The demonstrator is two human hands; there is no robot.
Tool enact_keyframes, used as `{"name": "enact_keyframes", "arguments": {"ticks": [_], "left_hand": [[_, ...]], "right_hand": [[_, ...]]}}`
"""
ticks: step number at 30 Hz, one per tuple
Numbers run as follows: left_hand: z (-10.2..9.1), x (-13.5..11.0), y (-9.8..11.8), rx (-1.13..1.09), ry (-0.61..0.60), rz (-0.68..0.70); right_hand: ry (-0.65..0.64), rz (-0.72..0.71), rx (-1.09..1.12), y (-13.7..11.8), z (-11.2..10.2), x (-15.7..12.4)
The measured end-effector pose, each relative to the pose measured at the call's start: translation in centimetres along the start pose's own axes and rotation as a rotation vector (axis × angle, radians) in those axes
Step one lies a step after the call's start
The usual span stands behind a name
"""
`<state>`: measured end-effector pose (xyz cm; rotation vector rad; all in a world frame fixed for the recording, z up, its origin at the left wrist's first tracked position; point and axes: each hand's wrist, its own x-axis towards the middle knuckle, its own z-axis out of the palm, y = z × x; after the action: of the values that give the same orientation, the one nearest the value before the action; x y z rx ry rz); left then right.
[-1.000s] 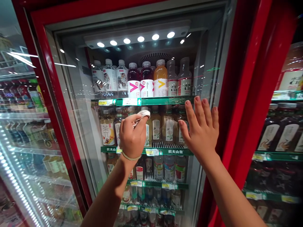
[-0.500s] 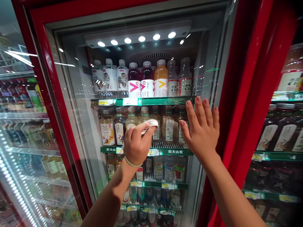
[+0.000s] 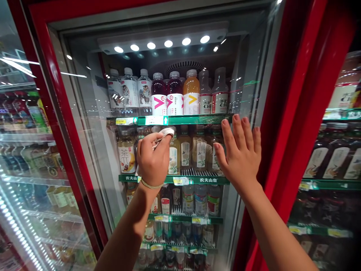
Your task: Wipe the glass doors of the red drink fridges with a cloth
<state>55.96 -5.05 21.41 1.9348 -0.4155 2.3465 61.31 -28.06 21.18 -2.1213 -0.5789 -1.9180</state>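
My left hand (image 3: 153,158) is closed around a crumpled white cloth (image 3: 168,131), which pokes out past the thumb and fingertips. It is in front of the glass door (image 3: 93,98) of a red-framed drinks fridge, at the height of the second shelf. A thin band circles that wrist. Most of the cloth is hidden in the fist. Against the right part of the same glass, my right hand (image 3: 241,150) lies flat with fingers spread, holding nothing. Behind the glass stand bottles, among them an orange drink bottle (image 3: 191,92) and a tea bottle (image 3: 127,152).
The red door frame (image 3: 284,124) runs down the right side, with another bottle-filled fridge (image 3: 332,150) beyond it. An open chilled shelf unit (image 3: 34,158) with packed drinks stands on the left. Green shelf edges (image 3: 197,119) carry price tags.
My left hand has moved left and a little upward with the cloth, uncovering a tea bottle. My right hand stays in the same place on the glass.
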Motion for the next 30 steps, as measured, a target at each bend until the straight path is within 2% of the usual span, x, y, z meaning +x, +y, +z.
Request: {"name": "enact_keyframes", "arguments": {"ticks": [2,5,6,12,13,17,22,24,27,30], "left_hand": [[0.0,-0.2,0.4,-0.003,-0.043,0.035],[-0.2,-0.7,1.0,-0.027,-0.11,0.191],[-0.2,-0.7,1.0,-0.025,-0.11,0.203],[-0.3,0.0,-0.9,0.014,0.008,-0.003],[-0.4,-0.1,-0.9,0.005,0.0,-0.002],[-0.6,-0.6,-0.5,-0.038,-0.119,0.142],[-0.6,-0.2,-0.9,-0.016,-0.015,0.004],[-0.7,-0.5,-0.7,-0.019,-0.04,0.029],[-0.8,-0.9,-0.7,-0.027,-0.096,0.172],[-0.9,-0.8,-1.3,-0.019,-0.057,0.082]], "right_hand": [[0.002,-0.002,-0.003,0.0,0.0,0.0],[0.005,-0.007,-0.024,0.0,0.0,0.0],[0.007,-0.007,-0.027,0.0,0.0,0.0],[0.006,0.002,-0.026,0.0,0.0,0.0],[0.005,0.001,-0.029,0.0,0.0,0.0],[0.008,-0.003,-0.035,0.0,0.0,0.0],[0.018,-0.006,-0.032,0.0,0.1,0.0],[0.027,-0.012,-0.038,0.0,0.1,0.0],[0.037,-0.021,-0.05,-0.1,0.1,0.0],[0.042,-0.025,-0.054,-0.1,0.1,0.0]]}}
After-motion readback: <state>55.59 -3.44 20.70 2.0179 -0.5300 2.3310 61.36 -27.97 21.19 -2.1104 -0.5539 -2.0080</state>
